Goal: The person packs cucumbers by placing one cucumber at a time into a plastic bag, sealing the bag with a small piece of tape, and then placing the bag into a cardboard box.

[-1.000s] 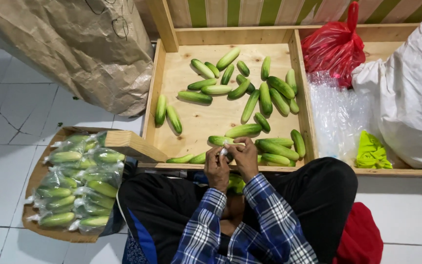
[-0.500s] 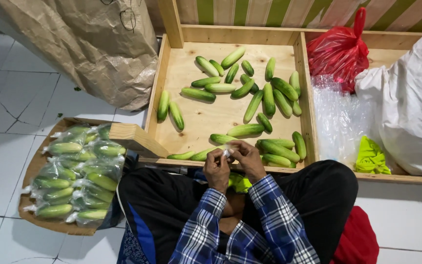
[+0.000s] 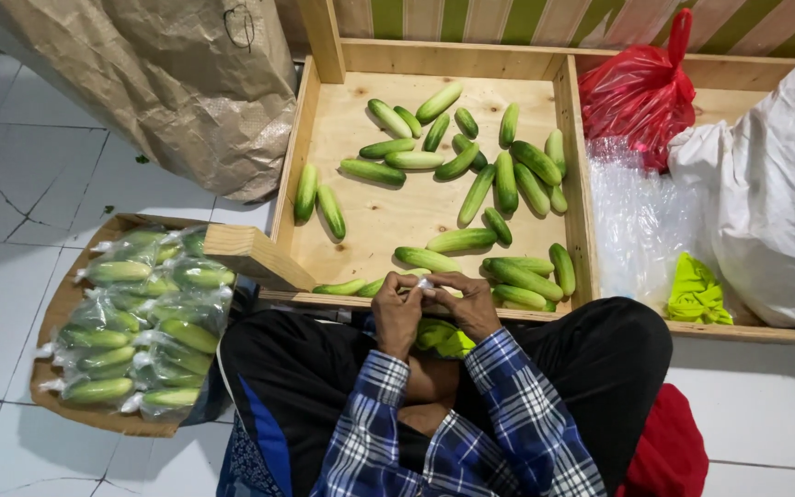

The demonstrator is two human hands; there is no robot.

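My left hand (image 3: 397,313) and my right hand (image 3: 472,306) meet over my lap, at the near edge of a wooden tray (image 3: 354,170). Both pinch the twisted white neck of a clear plastic bag (image 3: 426,285). The bag's body, with green cucumbers (image 3: 441,338) inside, hangs between my wrists and is mostly hidden by them. Several loose cucumbers (image 3: 477,193) lie spread over the tray just beyond my fingers.
A shallow brown tray (image 3: 55,317) at my left holds several bagged cucumbers (image 3: 140,322). A brown paper sack (image 3: 167,83) stands at the back left. A red plastic bag (image 3: 639,92), clear plastic sheets (image 3: 639,221), a white sack (image 3: 766,202) and a green cloth (image 3: 697,294) fill the right compartment.
Both hands stay together on the bag's neck with only small finger movement. The view has shifted slightly.
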